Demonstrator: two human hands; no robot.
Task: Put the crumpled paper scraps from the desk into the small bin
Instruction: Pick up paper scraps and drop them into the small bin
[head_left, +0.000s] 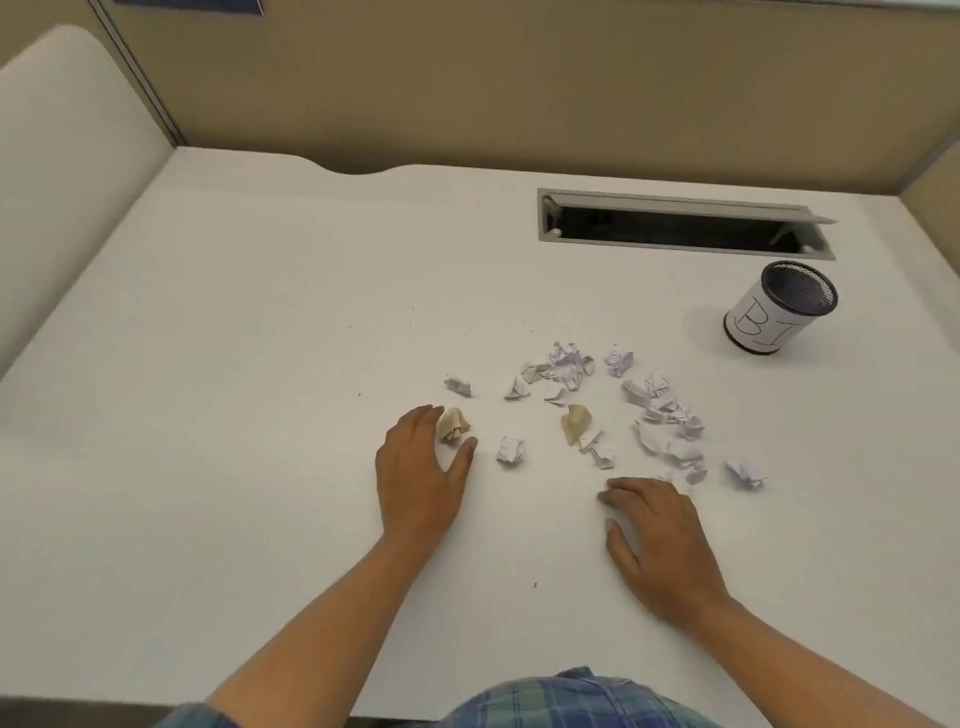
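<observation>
Several crumpled paper scraps lie scattered across the middle of the white desk (234, 322). Most are white, like the ball (510, 449) and the pile on the right (670, 439). Two are tan: one (575, 422) in the middle, another (453, 423) at my left hand's fingertips. My left hand (421, 478) rests flat, fingers spread around that tan scrap, touching but not gripping it. Palm down near the right pile lies my right hand (660, 540), holding nothing. The small bin (776, 312), a mesh cup wrapped in a white handwritten label, stands upright at the far right.
A cable tray (685, 223) with its grey lid raised is set into the desk behind the bin. Tan partition walls (519, 78) enclose the desk at the back and right, and a white panel (67, 156) stands on the left. The desk's front edge runs by my checked shirt (561, 701).
</observation>
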